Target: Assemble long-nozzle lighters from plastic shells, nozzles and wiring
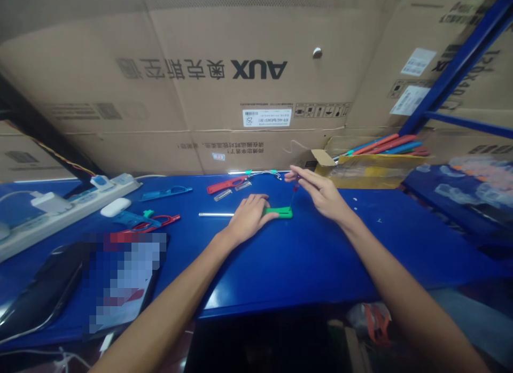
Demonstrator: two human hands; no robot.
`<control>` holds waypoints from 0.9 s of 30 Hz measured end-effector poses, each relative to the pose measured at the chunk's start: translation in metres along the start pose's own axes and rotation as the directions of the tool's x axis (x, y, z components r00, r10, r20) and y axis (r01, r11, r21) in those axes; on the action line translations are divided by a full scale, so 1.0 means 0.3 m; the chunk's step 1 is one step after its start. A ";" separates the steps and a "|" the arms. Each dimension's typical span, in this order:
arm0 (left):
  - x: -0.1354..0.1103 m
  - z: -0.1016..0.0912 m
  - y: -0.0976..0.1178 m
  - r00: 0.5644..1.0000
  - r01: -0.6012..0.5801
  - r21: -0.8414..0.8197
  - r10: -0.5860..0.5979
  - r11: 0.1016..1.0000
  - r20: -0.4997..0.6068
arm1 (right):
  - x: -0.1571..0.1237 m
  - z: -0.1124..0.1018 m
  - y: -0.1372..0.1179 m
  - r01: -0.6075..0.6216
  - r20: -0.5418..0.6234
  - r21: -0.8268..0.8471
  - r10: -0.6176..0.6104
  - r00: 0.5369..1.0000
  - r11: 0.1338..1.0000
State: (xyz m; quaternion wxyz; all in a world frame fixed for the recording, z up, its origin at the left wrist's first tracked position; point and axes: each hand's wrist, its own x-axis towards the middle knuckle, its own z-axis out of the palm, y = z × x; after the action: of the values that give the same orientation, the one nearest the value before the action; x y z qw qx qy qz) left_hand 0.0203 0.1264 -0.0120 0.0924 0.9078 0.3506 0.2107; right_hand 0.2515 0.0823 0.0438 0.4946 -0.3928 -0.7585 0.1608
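My left hand (250, 218) is closed over a green stick lighter (286, 212) lying on the blue table, pressing it down. Its silver metal tube (214, 215) sticks out to the left of my fingers. In my right hand (316, 191) is a small screwdriver (295, 190) with a reddish handle, mostly hidden by the fingers. The thin shaft stands nearly upright, its tip at the right end of the green handle. Behind my left hand lie a red lighter shell (220, 186), two clear tanks (223, 195) and a metal tube with wires (264, 173).
A cardboard box (364, 171) of colourful lighters stands at the back right. To the left are a white power strip (84, 204), blue shell parts (166, 193), a white earphone case (115, 208) and a black pouch (46, 287). Large cardboard (180, 106) walls off the back.
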 end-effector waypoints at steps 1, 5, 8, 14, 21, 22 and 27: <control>0.000 -0.001 0.000 1.000 -0.003 0.000 0.003 1.000 0.001 | 0.000 -0.003 0.000 0.001 -0.009 -0.011 -0.001 1.000 1.000; -0.001 0.000 -0.001 1.000 -0.007 -0.003 0.007 1.000 -0.002 | 0.001 -0.013 0.001 0.001 -0.115 -0.094 -0.012 0.993 0.996; -0.001 -0.002 0.000 1.000 -0.006 -0.003 0.006 1.000 -0.002 | 0.004 -0.020 -0.007 -0.012 -0.025 -0.057 0.011 1.000 0.998; 0.003 -0.017 0.018 0.999 0.008 0.023 -0.008 1.000 0.037 | 0.005 -0.020 -0.019 -0.009 0.029 -0.020 0.010 1.000 1.000; 0.004 -0.019 0.022 0.999 0.014 0.025 -0.015 1.000 0.033 | -0.001 0.008 -0.019 -0.029 -0.001 -0.099 0.029 1.000 0.995; 0.004 -0.018 0.020 0.999 0.013 0.023 -0.013 1.000 0.032 | -0.002 0.010 -0.015 -0.050 -0.001 -0.052 0.050 0.999 0.997; 0.001 -0.014 0.014 0.999 -0.010 0.019 0.010 1.000 0.037 | -0.006 0.000 0.012 -0.107 -0.052 0.012 0.108 0.993 0.994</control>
State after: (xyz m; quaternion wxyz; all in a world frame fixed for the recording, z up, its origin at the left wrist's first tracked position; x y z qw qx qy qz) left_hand 0.0211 0.1236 -0.0068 0.0891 0.9142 0.3463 0.1909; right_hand 0.2534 0.0833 0.0403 0.5069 -0.4350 -0.7221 0.1801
